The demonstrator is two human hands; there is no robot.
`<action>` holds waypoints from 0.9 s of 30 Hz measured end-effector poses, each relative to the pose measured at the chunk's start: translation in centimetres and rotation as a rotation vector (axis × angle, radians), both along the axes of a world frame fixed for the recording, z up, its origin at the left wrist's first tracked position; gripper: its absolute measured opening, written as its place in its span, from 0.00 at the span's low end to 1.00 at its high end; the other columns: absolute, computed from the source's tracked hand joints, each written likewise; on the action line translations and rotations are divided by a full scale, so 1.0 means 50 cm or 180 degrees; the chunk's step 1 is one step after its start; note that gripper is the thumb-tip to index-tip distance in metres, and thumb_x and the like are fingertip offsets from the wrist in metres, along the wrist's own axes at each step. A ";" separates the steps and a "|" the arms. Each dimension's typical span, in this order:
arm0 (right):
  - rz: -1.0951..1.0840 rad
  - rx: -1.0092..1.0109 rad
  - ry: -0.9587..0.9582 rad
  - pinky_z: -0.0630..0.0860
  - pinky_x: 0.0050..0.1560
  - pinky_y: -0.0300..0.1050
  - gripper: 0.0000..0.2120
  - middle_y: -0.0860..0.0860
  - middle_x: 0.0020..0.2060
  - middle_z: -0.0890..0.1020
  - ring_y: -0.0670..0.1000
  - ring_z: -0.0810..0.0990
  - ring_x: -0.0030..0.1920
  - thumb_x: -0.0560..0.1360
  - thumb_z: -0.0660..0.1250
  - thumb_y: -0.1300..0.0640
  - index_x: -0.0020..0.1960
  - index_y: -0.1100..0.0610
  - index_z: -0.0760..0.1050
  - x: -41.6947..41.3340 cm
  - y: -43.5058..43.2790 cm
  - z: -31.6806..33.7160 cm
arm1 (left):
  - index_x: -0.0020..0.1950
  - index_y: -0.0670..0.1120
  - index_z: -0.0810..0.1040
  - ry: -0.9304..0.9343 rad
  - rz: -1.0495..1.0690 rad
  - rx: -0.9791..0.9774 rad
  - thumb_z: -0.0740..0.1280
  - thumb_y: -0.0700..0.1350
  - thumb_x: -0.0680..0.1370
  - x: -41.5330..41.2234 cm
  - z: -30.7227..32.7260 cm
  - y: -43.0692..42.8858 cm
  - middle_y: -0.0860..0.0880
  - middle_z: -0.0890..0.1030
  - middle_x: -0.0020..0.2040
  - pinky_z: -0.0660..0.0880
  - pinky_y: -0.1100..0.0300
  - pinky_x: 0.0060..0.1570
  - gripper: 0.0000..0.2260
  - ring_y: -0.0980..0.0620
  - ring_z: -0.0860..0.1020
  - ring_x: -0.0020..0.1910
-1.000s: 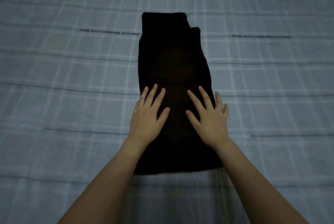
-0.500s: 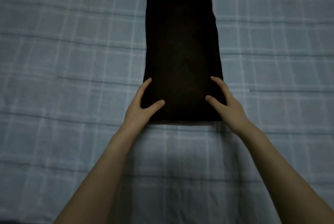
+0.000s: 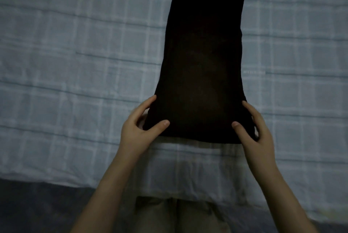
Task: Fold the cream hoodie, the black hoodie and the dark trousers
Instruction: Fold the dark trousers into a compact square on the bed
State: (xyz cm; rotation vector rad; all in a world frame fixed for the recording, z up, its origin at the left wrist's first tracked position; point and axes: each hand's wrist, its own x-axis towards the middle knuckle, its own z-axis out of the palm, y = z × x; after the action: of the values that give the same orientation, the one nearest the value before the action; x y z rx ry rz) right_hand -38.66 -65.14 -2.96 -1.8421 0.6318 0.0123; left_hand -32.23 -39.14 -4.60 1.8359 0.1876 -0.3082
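One second ago both hands were lying flat and spread on the dark garment point(image 3: 203, 63), smoothing it. Now the left hand point(image 3: 138, 133) and the right hand point(image 3: 258, 135) are pinching its two near corners, thumbs on top and fingers going underneath. The near edge is rising a little from the bed point(image 3: 75, 63), while the far end is lying on the checked sheet.

In my judgement the smoothing is finished and the person is starting the next fold, bringing the near end toward the far end. The long narrow shape with a stepped far end is suggesting the trousers, but I cannot tell for sure.

Counting: one dark garment, two hands, one bed. The cream hoodie and a second dark piece are not showing here.
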 end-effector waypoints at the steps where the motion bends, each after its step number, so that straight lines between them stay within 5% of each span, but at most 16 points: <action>1: -0.0106 -0.0132 -0.0111 0.72 0.65 0.39 0.22 0.42 0.66 0.75 0.37 0.72 0.66 0.78 0.69 0.58 0.69 0.41 0.73 0.008 0.000 0.019 | 0.67 0.58 0.76 -0.0173 0.0019 0.0037 0.78 0.53 0.66 0.007 0.017 -0.002 0.57 0.78 0.63 0.75 0.56 0.63 0.29 0.56 0.76 0.63; 3: -0.0287 -0.0333 -0.0352 0.73 0.59 0.32 0.20 0.46 0.64 0.76 0.36 0.74 0.62 0.77 0.70 0.58 0.66 0.43 0.76 0.029 -0.003 0.057 | 0.66 0.57 0.76 -0.0445 0.0022 0.0044 0.75 0.56 0.66 0.031 0.058 -0.011 0.55 0.76 0.64 0.75 0.56 0.63 0.29 0.56 0.75 0.64; 7: -0.0372 -0.0339 -0.0835 0.73 0.59 0.37 0.18 0.42 0.63 0.77 0.36 0.74 0.63 0.78 0.68 0.57 0.65 0.42 0.76 0.088 -0.021 0.108 | 0.64 0.59 0.77 -0.0725 -0.0003 -0.0216 0.75 0.55 0.65 0.106 0.122 -0.035 0.56 0.76 0.64 0.76 0.54 0.62 0.27 0.54 0.76 0.64; 11: 0.0060 -0.0468 -0.1284 0.72 0.55 0.26 0.18 0.44 0.67 0.72 0.39 0.72 0.66 0.78 0.69 0.53 0.66 0.41 0.74 0.171 -0.043 0.148 | 0.64 0.61 0.76 -0.0827 -0.0086 -0.0506 0.79 0.49 0.62 0.202 0.157 -0.057 0.57 0.74 0.65 0.76 0.67 0.54 0.32 0.58 0.75 0.64; 17: 0.0140 -0.0107 -0.1279 0.77 0.54 0.32 0.31 0.43 0.66 0.74 0.45 0.77 0.63 0.68 0.77 0.63 0.65 0.42 0.74 0.297 -0.090 0.148 | 0.66 0.64 0.72 -0.0869 -0.0448 -0.0377 0.81 0.46 0.59 0.340 0.175 -0.090 0.66 0.72 0.63 0.77 0.68 0.51 0.38 0.61 0.74 0.63; 23: -0.0022 -0.0174 -0.1304 0.80 0.49 0.35 0.27 0.45 0.64 0.75 0.47 0.83 0.50 0.71 0.77 0.56 0.65 0.38 0.73 0.439 -0.119 0.139 | 0.62 0.60 0.75 -0.0903 -0.0331 -0.0216 0.80 0.44 0.65 0.495 0.172 -0.128 0.59 0.76 0.62 0.75 0.74 0.40 0.29 0.65 0.78 0.51; 27: -0.0058 -0.0227 -0.1207 0.82 0.55 0.46 0.26 0.49 0.64 0.77 0.49 0.83 0.50 0.73 0.75 0.49 0.65 0.32 0.71 0.541 -0.125 0.106 | 0.63 0.57 0.77 -0.0809 -0.0232 -0.0162 0.79 0.50 0.66 0.578 0.138 -0.141 0.57 0.79 0.60 0.79 0.64 0.49 0.26 0.65 0.81 0.45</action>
State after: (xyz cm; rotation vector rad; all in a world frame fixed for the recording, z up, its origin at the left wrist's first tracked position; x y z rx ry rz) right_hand -11.62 -71.38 2.32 -1.8418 0.3858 -0.3676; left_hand -3.34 -46.20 2.33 1.8152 -0.0631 -0.1266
